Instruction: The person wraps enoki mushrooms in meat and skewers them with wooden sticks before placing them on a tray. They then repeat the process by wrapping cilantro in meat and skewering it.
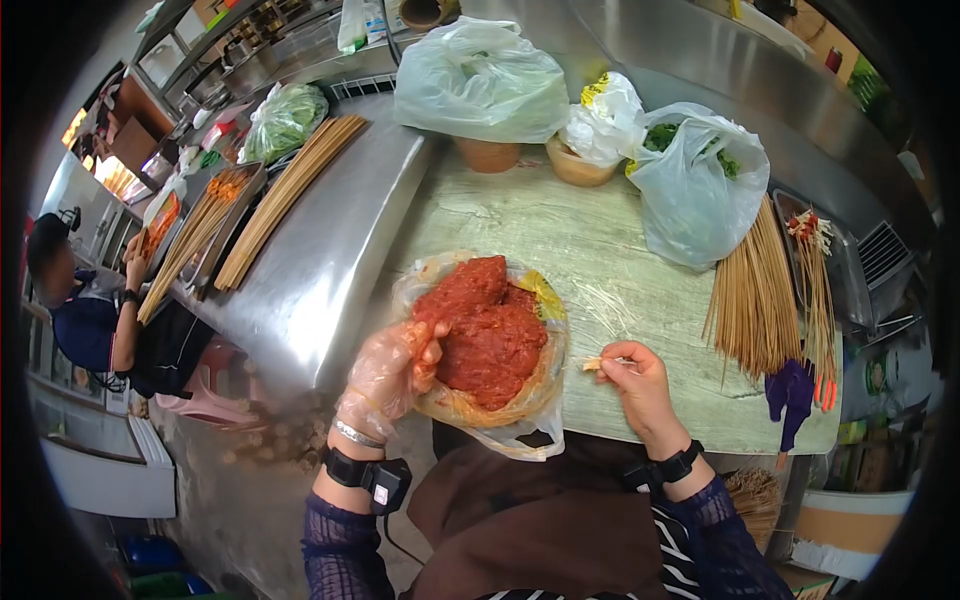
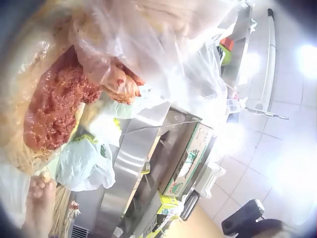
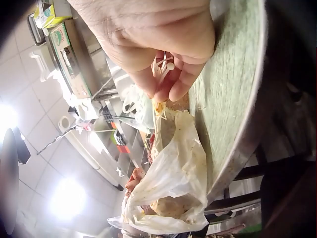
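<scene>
Red paste [image 1: 480, 340] sits mid-frame in a plastic-lined container [image 1: 545, 385]. Our gloved left hand [image 1: 388, 372] loosely curls its fingers beside it, hold unclear; our right hand [image 1: 642, 388] pinches pale mushrooms [image 3: 170, 66]. Upper right, a bag [image 1: 690, 222] holds greens [image 1: 658, 137].

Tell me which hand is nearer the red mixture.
Left. The gloved left hand is at the left edge of the red mixture; the right hand is farther off, right of the plastic bag.

The red paste [image 1: 492, 345] looks rough, the counter [image 1: 330, 225] glossy metal
</scene>
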Demonstrator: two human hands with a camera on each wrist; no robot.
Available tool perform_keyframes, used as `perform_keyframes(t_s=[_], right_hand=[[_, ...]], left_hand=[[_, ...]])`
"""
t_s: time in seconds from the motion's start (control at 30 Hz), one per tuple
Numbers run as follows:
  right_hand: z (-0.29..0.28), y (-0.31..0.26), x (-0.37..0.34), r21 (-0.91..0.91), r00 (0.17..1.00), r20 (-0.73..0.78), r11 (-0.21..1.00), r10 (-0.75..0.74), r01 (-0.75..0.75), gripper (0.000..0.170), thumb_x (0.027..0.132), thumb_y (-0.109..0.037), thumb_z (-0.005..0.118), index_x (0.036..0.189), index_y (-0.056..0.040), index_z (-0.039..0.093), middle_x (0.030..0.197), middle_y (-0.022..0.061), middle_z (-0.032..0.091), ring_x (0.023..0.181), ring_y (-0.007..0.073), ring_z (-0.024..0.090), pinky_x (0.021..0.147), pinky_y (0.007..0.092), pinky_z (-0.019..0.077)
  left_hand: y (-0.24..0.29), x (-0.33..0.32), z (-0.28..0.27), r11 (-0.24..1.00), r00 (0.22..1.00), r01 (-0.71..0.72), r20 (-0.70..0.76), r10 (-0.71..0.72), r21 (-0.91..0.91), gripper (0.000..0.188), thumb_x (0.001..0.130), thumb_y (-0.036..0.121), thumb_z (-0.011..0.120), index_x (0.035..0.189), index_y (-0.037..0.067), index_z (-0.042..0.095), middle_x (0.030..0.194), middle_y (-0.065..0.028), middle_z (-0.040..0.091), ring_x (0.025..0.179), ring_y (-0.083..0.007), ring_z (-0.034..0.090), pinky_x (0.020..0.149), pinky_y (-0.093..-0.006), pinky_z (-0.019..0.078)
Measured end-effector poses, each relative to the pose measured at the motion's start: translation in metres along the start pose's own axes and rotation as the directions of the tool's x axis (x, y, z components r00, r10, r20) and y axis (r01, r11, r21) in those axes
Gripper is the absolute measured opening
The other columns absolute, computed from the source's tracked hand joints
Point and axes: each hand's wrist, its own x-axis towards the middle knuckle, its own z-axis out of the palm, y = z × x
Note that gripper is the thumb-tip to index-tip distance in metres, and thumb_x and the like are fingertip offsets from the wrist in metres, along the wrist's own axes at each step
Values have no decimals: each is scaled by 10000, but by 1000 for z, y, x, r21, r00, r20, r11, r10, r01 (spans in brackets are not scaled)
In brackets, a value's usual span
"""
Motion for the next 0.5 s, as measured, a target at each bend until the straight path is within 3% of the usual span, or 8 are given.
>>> perform_keyframes(t_s=[0.07,0.17,0.2,0.3,0.4,0.5], right_hand=[[1,0,0,-4,1000,-3,1000,6,-6,112,847,-35,652,948,-12,608,886,50,625,771,117,602,737,249,503],[1,-2,-1,-17,1000,-12,1000,19,-20,103,846,-1,627,947,-16,607,918,60,611,768,122,584,734,257,490],[2,-2,-2,-19,1000,-14,1000,20,-21,104,845,-4,630,946,-17,607,916,59,611,767,121,584,732,256,490],[3,-1,-2,-34,1000,-11,999,21,-22,108,841,-9,638,944,-21,609,912,56,612,762,121,586,724,255,489],[3,-1,-2,-58,1000,1,998,20,-20,111,838,-9,643,943,-22,610,920,58,617,754,121,590,718,253,490],[3,0,-2,-77,999,-5,996,35,-35,116,835,-17,652,943,-20,610,937,68,624,748,120,594,715,253,491]], left_hand=[[-7,4,-9,991,995,11,95,2,-133,273,945,93,522,1160,-75,526,844,-88,596,598,-114,546,531,-209,468],[-9,1,8,992,996,-52,69,60,-111,328,932,54,521,1226,-87,478,945,-132,610,695,-142,594,627,-236,517],[-12,2,8,989,987,-72,131,89,-130,398,888,48,572,1259,-47,465,997,-149,609,789,-170,632,686,-253,539],[-13,-3,24,980,977,-194,94,190,33,390,889,49,569,1263,-5,470,993,-163,609,792,-194,638,700,-274,548],[-11,-7,31,976,971,-220,94,219,2,298,942,58,501,1236,12,492,1084,-156,596,855,-193,644,754,-277,544],[-24,2,25,896,927,-362,-1,375,255,239,968,118,476,1172,1,515,1147,-128,577,877,-189,641,775,-281,546]])
